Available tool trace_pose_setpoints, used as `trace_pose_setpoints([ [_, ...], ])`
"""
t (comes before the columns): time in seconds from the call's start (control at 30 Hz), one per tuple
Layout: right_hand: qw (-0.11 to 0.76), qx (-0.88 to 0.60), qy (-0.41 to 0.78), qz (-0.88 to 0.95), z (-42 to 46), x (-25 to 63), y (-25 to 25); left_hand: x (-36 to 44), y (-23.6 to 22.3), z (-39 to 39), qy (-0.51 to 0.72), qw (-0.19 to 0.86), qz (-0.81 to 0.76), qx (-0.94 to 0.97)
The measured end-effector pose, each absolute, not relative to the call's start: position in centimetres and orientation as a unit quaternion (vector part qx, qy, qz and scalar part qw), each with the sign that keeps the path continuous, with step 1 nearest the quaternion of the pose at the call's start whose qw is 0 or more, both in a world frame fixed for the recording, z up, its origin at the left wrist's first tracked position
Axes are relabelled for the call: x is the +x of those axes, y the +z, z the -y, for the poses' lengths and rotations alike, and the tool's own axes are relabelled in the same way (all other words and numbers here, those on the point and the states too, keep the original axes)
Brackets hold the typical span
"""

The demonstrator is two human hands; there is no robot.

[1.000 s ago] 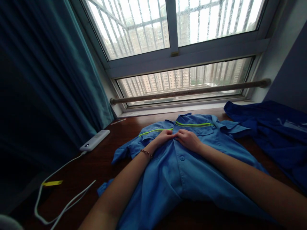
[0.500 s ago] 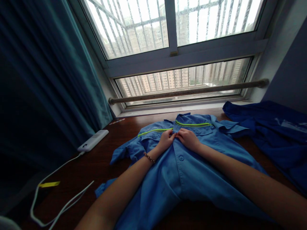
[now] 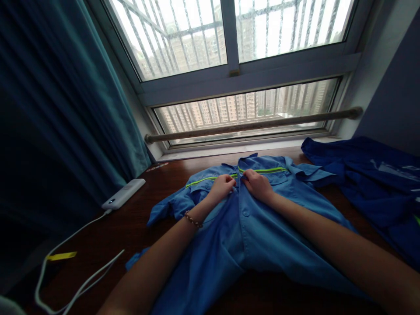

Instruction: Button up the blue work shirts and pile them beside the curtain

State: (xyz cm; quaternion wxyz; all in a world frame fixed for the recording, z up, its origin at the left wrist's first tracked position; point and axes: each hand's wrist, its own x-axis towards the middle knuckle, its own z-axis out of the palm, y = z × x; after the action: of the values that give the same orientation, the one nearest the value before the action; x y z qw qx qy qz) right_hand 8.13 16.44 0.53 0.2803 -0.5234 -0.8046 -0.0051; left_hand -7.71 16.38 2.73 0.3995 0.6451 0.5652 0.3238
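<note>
A light blue work shirt with yellow-green chest stripes lies front up, its collar toward the window. My right hand pinches the edge of the right front panel at chest height. Just left of it, my left hand has its fingers bent together at the edge of the left panel; the fingertips are small and partly hidden. A narrow gap separates the two hands. Below my right hand, a button shows on the front strip. A beaded bracelet circles my left wrist.
A darker blue garment lies at the right. On the brown wooden surface, left side, rest a white power bank and its white cable with a yellow tag. A curtain hangs left; a rail crosses the window.
My hands have drawn slightly apart, opening a gap at the shirt's front edges. My left hand and forearm have shifted left. The whole view has moved a little.
</note>
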Motion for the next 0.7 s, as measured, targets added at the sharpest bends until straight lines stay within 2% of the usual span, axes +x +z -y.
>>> trace_pose_setpoints([
  [0.1,0.321,-0.571,-0.007,0.756,-17.3,8.8,0.7,-7.0,4.4,-14.3,0.182,0.475,-0.527,0.681],
  [0.17,0.331,-0.596,-0.009,0.731,-17.9,9.3,0.8,-6.3,5.2,-12.9,0.156,0.532,-0.498,0.667],
  [0.3,0.342,-0.639,-0.013,0.689,-18.7,10.4,1.0,-5.5,5.0,-11.2,0.226,0.558,-0.486,0.633],
  [0.5,0.349,-0.633,0.051,0.689,-19.2,10.9,1.9,-5.6,1.0,-11.6,0.279,0.458,-0.432,0.725],
  [0.6,0.37,-0.597,0.153,0.695,-18.7,10.4,3.8,-5.8,-0.3,-12.6,0.277,0.487,-0.414,0.718],
  [0.7,0.432,-0.549,0.226,0.679,-17.1,9.4,5.9,-6.2,-0.7,-14.1,0.294,0.546,-0.403,0.673],
])
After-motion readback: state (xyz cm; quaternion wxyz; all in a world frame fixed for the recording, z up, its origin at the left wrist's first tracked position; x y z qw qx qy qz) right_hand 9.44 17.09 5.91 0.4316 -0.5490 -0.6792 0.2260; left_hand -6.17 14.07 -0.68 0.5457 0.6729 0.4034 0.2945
